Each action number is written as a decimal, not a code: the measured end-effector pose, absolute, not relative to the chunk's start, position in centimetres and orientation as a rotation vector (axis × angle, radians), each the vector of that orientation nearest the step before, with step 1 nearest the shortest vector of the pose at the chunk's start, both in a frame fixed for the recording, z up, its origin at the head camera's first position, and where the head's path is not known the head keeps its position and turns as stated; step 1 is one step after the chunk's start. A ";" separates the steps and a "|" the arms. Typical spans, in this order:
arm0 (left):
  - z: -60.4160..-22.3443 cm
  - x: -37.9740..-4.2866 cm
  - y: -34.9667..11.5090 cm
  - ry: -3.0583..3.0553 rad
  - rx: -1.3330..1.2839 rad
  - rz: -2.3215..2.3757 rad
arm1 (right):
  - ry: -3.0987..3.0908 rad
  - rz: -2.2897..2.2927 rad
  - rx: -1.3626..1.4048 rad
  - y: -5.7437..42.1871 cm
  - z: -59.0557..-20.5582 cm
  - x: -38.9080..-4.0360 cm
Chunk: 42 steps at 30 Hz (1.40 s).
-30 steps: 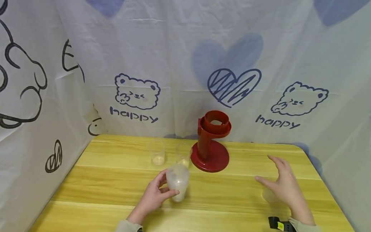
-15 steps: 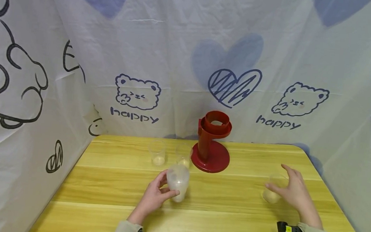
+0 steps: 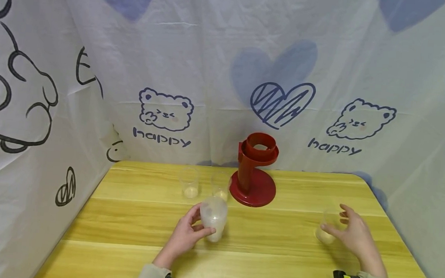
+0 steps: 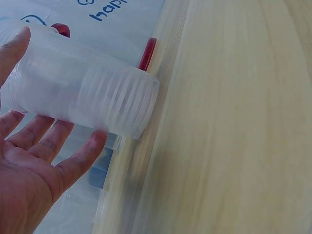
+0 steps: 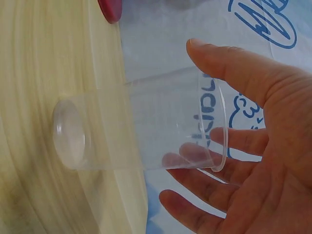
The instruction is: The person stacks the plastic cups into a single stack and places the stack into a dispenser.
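A stack of translucent plastic cups (image 3: 214,216) stands near the middle of the table, and my left hand (image 3: 184,236) grips it from the left. In the left wrist view the thumb lies on one side of the cup stack (image 4: 92,83) and the fingers are on the other. On the right a single clear plastic cup (image 3: 324,236) stands upright. My right hand (image 3: 359,240) is spread loosely beside it. In the right wrist view the thumb is a little off the wall of the clear cup (image 5: 163,122), while several fingertips show through and beside it near the rim.
Behind the stack, two more clear cups stand side by side, a left cup (image 3: 190,190) and a right cup (image 3: 220,192). A red stand (image 3: 255,193) with a ring on a post is near the table's back edge. White printed cloth (image 3: 219,70) hangs close behind.
My right hand has moved right and slightly nearer to me, and its fingers have curled more beside the single cup. The left hand and the stack have stayed in place.
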State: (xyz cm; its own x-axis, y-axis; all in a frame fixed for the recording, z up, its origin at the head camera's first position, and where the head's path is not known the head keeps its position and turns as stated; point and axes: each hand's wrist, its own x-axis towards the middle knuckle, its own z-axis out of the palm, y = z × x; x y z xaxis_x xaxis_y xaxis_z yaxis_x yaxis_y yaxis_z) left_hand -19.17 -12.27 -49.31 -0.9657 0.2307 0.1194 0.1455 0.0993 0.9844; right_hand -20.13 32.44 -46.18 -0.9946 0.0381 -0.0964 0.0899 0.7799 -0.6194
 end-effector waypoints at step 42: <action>-52.4 -20.6 -12.7 2.274 0.415 2.056 | 2.897 -1.399 -0.436 22.8 -43.0 -22.0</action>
State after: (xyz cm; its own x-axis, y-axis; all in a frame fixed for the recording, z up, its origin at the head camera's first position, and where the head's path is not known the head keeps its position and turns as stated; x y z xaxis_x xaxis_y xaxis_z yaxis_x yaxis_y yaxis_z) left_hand -20.60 -12.67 -52.35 -0.9629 0.2289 0.1431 0.1653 0.0810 0.9829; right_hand -22.01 22.78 -43.03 -0.9586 -0.1937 0.2087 -0.2839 0.5939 -0.7527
